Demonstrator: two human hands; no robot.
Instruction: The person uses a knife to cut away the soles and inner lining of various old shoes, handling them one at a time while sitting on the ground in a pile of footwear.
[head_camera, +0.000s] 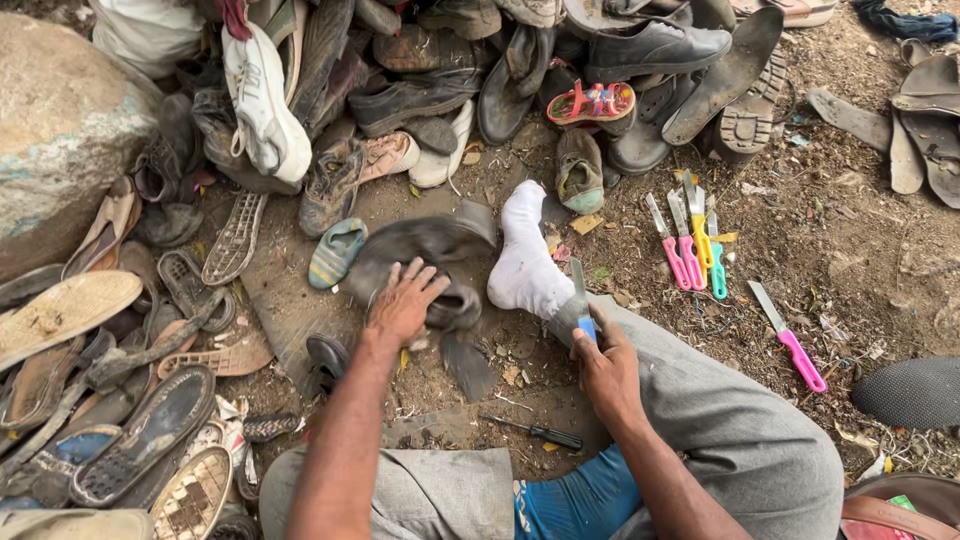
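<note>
**Pinning a worn dark shoe while the blade waits**

Pressing down with my left hand, I keep the dark worn shoe flat against the ground, fingers spread over its blurred upper so it cannot slide. It lies on the bare dirt just ahead of my knees, beside my white-socked foot, which is stretched out next to it, I judge as a brace on that side.

My right hand is closed around a knife with a blue handle, the blade pointing up and away from me, resting near the sock's heel rather than touching the shoe. Held this way the edge stays clear of my other fingers.

A dark-handled screwdriver lies on the ground between my legs, close under both hands. More knives with pink, yellow and green handles are laid side by side to my right, and a single pink-handled knife lies apart, nearer my knee. A heap of old shoes and sandals is banked up ahead and along my left, with a large rock at the far left.
</note>
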